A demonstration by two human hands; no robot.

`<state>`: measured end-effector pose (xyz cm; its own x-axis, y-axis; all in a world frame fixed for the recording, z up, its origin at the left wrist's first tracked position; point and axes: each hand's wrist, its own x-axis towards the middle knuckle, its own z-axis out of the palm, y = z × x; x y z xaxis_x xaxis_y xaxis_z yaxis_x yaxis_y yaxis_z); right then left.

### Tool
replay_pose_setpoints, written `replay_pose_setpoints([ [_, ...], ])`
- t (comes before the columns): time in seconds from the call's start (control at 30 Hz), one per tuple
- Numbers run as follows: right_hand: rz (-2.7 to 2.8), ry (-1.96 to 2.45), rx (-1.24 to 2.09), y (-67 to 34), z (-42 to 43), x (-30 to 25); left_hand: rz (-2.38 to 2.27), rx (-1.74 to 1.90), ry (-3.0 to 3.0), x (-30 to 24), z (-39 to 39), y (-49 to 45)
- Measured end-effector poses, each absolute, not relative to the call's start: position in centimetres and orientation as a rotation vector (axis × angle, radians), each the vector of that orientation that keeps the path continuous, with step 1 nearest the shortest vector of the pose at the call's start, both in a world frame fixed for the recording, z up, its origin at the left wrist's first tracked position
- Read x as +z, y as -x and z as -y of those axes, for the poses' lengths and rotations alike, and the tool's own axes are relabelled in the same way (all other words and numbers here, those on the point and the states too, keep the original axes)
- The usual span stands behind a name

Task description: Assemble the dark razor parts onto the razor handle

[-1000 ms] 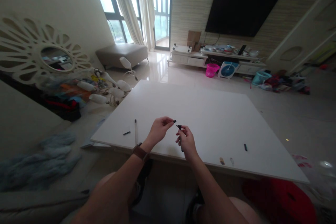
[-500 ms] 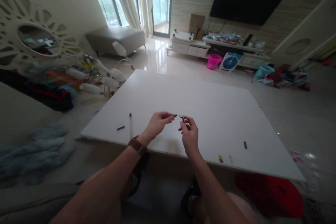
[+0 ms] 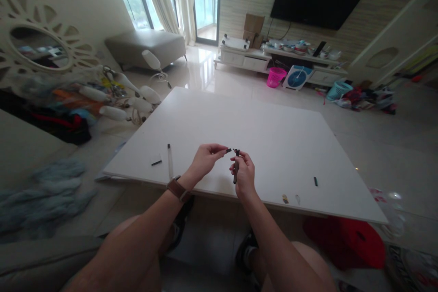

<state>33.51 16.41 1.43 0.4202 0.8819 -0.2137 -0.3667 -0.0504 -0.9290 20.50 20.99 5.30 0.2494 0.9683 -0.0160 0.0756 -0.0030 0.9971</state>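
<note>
Left hand: left hand (image 3: 204, 160) raised just above the table (image 3: 260, 137), thumb and forefinger pinched together on a small dark cap (image 3: 228, 150); the cap sticks out past the fingertips, pointing toward the other hand.
Right hand: right hand (image 3: 243, 174) just beside the left, fingers closed around a dark pen body (image 3: 236, 168) held near upright, its upper end showing above the knuckles, its lower end below the palm.
Gap between grips: cap and upper end of the pen body are close, nearly level, but apart; a sliver of white table shows between them.
Progress: judged from this, the two dark pieces are in hand and lined up but not yet joined. The clear tube and other loose pieces lie untouched.
Pose, left: forearm comes in from lower left, wrist with a brown watch strap (image 3: 177, 188) over the near table edge, hand turned palm inward.
Pose, right: forearm rises from below centre, wrist bent up, back of the hand toward the camera.
Left of the grips: a thin clear tube (image 3: 169, 161) lying on the table, and a short dark piece (image 3: 156, 162) just beyond it.
Right of the grips: a small dark piece (image 3: 315, 181) well apart, and two tiny bits (image 3: 285, 199) near the front edge; too small to identify.
</note>
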Motion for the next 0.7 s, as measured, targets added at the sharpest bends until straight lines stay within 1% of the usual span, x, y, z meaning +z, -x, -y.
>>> replay_pose_setpoints([
  [0.3, 0.528, 1.174, 1.067, -34.12, -17.02, 2.51, -1.019, 0.940, -1.333, 4.99, -21.36, -20.78],
  [0.7, 0.567, 1.212, 1.046, -33.96, -16.46, 1.53, -1.005, 0.877, -1.442, 5.09, -20.45, -20.72],
])
